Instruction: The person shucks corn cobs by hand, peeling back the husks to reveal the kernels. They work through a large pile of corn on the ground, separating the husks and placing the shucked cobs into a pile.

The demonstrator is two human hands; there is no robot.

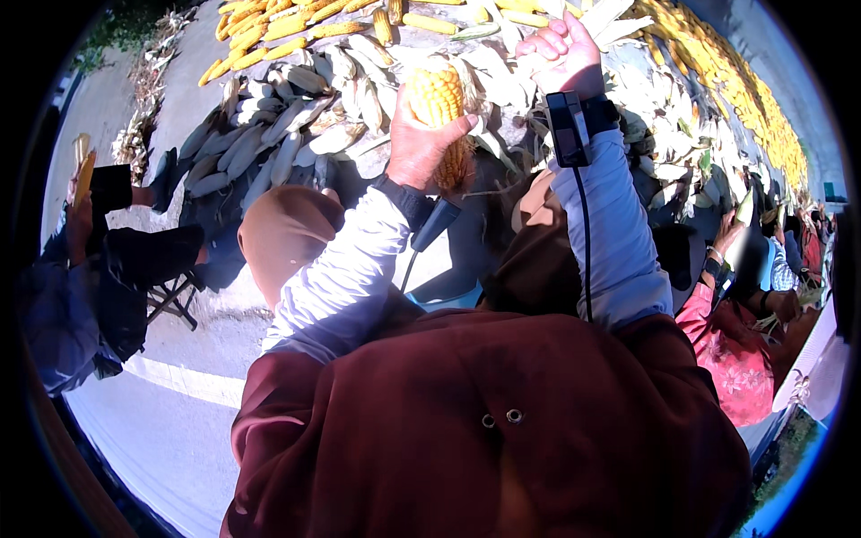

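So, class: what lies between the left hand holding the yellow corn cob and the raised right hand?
In the head view, only pale torn husks on the ground lie between the left hand, gripping the corn cob, and the right hand.

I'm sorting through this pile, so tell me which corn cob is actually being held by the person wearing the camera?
The yellow husked cob gripped upright in the left hand. The other cobs lie on the ground; the right hand grasps pale husk leaves instead.

Unhusked cobs crowd ahead; pavement left open.
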